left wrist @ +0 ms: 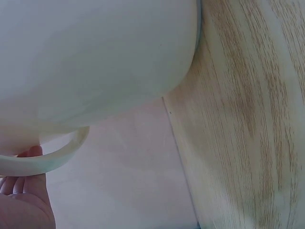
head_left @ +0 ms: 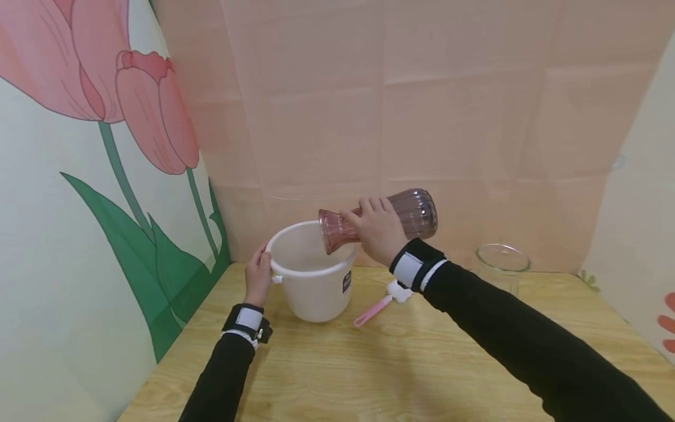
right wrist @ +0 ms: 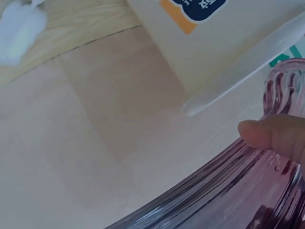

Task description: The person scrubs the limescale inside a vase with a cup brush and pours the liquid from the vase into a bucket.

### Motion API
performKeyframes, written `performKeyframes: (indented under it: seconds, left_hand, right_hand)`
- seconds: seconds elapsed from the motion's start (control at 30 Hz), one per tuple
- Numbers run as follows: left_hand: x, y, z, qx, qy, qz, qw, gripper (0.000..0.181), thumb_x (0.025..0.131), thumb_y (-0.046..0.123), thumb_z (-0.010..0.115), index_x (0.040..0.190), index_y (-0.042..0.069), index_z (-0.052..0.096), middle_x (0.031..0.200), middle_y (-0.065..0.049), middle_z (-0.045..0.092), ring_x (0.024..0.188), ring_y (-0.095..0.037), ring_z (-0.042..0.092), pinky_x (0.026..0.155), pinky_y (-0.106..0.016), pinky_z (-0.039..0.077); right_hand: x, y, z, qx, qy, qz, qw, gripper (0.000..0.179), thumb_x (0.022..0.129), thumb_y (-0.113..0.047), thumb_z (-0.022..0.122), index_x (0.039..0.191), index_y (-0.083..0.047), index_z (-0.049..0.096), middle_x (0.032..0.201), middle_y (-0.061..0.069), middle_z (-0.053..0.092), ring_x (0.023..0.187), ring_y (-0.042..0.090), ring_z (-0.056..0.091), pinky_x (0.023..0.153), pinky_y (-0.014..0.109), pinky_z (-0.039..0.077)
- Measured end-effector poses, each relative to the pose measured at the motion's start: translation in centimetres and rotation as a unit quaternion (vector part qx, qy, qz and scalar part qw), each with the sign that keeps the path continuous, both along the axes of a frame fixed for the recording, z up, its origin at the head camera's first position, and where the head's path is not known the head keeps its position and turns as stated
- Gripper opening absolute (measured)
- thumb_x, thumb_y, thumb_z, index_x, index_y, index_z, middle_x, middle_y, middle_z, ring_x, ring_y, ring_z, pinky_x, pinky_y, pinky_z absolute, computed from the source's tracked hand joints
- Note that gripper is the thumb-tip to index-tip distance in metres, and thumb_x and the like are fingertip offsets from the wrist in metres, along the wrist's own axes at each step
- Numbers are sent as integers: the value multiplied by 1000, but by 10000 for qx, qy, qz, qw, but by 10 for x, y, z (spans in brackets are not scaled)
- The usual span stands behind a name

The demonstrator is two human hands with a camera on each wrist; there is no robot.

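A white plastic bucket stands on the wooden table, a dark label on its side. My left hand grips it at the left rim; in the left wrist view, fingers show at a curved white band on the bucket. My right hand holds a ribbed pink-purple glass vase around its neck. The vase is tilted, its flared mouth low over the bucket's opening and its base raised to the right. In the right wrist view the thumb presses along the vase neck.
Right of the bucket lies a brush with a pink handle and a white head. A clear glass jar stands farther right, partly behind my right sleeve. A pinkish backdrop rises at the table's back edge, with a tulip-printed sheet at left.
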State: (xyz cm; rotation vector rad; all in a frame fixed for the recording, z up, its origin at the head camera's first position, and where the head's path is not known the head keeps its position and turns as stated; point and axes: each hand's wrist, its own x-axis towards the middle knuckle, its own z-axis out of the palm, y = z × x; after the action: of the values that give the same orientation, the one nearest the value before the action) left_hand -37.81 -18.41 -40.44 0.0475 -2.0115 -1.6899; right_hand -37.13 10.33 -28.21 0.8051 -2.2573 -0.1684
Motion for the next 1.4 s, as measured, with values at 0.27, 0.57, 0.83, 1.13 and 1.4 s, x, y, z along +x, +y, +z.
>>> performKeyframes:
  seconds: [0.27, 0.57, 0.83, 1.13, 1.4]
  left_hand:
    - [-1, -2, -1, 19, 12, -65, 10000, 46, 100, 28, 41, 140, 7, 51, 134, -13, 55, 115, -26, 54, 97, -42, 44]
    - [-2, 0, 0, 50, -38, -50, 10000, 47, 99, 29, 42, 139, 7, 52, 134, -13, 55, 113, -26, 54, 96, -41, 44]
    - [-1, -1, 0, 56, 31, -75, 10000, 47, 99, 26, 41, 140, 4, 50, 137, -15, 53, 117, -28, 53, 98, -43, 43]
    - [0, -2, 0, 35, 131, -71, 9999, 47, 98, 25, 42, 139, 3, 51, 136, -16, 53, 116, -31, 53, 97, -43, 43]
    - [2, -3, 0, -6, 107, 17, 9999, 46, 98, 24, 42, 139, 4, 51, 133, -16, 56, 109, -31, 55, 90, -38, 45]
  right_hand:
    - [-1, 6, -1, -871, -424, 20, 9953, 69, 69, -23, 86, 129, -19, 53, 111, 19, 51, 103, 37, 47, 92, 52, 36]
    - [-5, 31, -5, -2017, -736, 39, 9767, 82, 67, -24, 90, 137, -16, 49, 113, 19, 51, 104, 37, 47, 87, 54, 36]
    - [-3, 56, -19, -3114, -1319, -157, 9409, 84, 69, -27, 88, 140, -12, 47, 116, 22, 50, 108, 41, 46, 86, 57, 39]
    - [3, 77, -45, -3832, -1954, -314, 9022, 84, 76, -30, 84, 143, -7, 40, 123, 23, 50, 111, 40, 49, 88, 57, 43]
    - [14, 89, -61, -4719, -2627, -220, 8413, 69, 80, -23, 80, 134, -4, 42, 123, 17, 54, 109, 36, 54, 91, 55, 44]
